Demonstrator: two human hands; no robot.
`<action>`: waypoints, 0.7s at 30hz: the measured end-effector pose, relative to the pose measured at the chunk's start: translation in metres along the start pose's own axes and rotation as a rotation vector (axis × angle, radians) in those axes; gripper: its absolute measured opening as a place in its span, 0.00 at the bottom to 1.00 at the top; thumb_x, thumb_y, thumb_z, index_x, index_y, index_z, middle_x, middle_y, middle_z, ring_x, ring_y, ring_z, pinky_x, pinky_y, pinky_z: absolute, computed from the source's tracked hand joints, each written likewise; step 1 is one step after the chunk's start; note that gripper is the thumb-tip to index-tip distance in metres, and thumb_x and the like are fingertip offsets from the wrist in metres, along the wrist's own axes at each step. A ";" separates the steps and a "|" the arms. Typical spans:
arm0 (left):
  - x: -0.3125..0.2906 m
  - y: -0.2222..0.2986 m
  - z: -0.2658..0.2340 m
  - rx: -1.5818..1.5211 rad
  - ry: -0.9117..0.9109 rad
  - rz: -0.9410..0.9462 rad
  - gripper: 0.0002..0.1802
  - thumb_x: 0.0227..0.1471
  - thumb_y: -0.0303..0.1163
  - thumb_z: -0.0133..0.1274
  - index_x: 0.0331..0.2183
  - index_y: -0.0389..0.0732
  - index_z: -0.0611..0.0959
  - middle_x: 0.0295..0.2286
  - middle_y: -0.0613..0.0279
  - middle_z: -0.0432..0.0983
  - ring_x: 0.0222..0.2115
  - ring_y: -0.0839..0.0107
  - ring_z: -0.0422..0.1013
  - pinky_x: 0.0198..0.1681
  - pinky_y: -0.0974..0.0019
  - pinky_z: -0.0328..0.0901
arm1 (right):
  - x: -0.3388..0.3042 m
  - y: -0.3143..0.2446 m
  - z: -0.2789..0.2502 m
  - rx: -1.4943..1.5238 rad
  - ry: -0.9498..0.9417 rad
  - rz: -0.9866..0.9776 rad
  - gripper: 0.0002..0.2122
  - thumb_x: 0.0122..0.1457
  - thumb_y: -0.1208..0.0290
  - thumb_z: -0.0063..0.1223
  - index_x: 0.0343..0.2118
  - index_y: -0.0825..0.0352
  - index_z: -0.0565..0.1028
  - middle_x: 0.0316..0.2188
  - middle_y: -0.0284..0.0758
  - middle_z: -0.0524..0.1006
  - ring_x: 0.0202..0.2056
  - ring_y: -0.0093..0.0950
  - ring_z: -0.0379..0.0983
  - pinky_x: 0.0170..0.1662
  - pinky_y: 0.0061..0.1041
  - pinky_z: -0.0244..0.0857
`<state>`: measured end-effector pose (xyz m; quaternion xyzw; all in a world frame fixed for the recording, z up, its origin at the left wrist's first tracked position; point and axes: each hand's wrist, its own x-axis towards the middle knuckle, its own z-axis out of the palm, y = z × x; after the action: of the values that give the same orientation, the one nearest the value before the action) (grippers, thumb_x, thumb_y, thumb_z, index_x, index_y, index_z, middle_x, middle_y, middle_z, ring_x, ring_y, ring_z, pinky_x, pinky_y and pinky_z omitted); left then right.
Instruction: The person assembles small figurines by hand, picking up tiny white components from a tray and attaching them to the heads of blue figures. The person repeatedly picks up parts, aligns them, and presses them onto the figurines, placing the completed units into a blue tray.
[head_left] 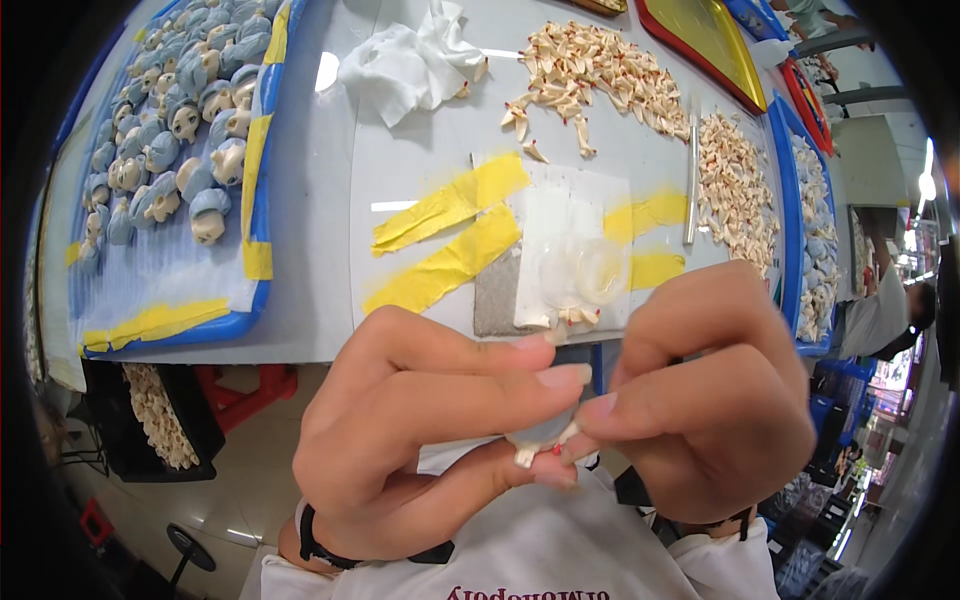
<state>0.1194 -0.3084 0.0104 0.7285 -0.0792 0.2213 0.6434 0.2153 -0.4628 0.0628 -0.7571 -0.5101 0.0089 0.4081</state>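
In front of my chest, my left hand [400, 420] pinches a small figure part [525, 457], pale blue-grey with a cream end, between thumb and fingers; most of it is hidden. My right hand [715, 400] has its thumb and forefinger closed on a slim cream piece [567, 436] that meets the figure part. A red spot shows where the two hands come together. Just beyond my fingers, a clear round dish [600, 275] sits on a white pad [545, 215], with a few cream pieces [580, 316] at its near edge.
Cream red-tipped pieces lie in a large heap [600, 75] and a second heap [738, 190], a metal rod [692, 180] between. A blue tray [262, 295] of blue-haired doll heads [185, 120] stands left. Yellow tape [450, 260], a white cloth [410, 65] and a gold tray [705, 45] lie beyond.
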 end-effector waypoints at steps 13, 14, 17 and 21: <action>-0.009 -0.006 -0.013 -0.118 0.156 -0.171 0.25 0.32 0.30 0.64 0.34 0.32 0.72 0.33 0.53 0.64 0.30 0.68 0.67 0.30 0.72 0.65 | 0.089 0.093 -0.026 -0.310 -0.426 0.141 0.06 0.41 0.81 0.54 0.24 0.68 0.71 0.22 0.29 0.70 0.25 0.21 0.63 0.30 0.20 0.57; -0.010 -0.004 -0.015 -0.164 0.163 -0.202 0.23 0.33 0.25 0.63 0.35 0.32 0.73 0.34 0.53 0.65 0.33 0.67 0.67 0.35 0.71 0.64 | 0.091 0.094 -0.022 -0.351 -0.449 0.147 0.05 0.41 0.81 0.54 0.24 0.69 0.71 0.22 0.30 0.70 0.25 0.22 0.63 0.30 0.20 0.57; -0.009 -0.002 -0.016 -0.206 0.165 -0.230 0.22 0.32 0.18 0.61 0.36 0.31 0.74 0.35 0.52 0.66 0.37 0.67 0.66 0.39 0.69 0.63 | 0.092 0.096 -0.019 -0.432 -0.453 0.097 0.05 0.41 0.82 0.54 0.23 0.69 0.70 0.21 0.33 0.69 0.25 0.24 0.64 0.30 0.21 0.59; -0.005 -0.009 -0.018 -0.016 0.127 -0.122 0.27 0.33 0.36 0.65 0.34 0.34 0.72 0.33 0.54 0.63 0.26 0.69 0.68 0.24 0.74 0.66 | 0.084 0.101 -0.021 -0.478 -0.347 -0.067 0.05 0.43 0.81 0.53 0.24 0.70 0.70 0.21 0.32 0.70 0.25 0.23 0.65 0.31 0.22 0.60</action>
<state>0.1151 -0.2906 0.0017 0.7113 0.0044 0.2268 0.6652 0.3419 -0.4253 0.0476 -0.8016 -0.5847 0.0045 0.1249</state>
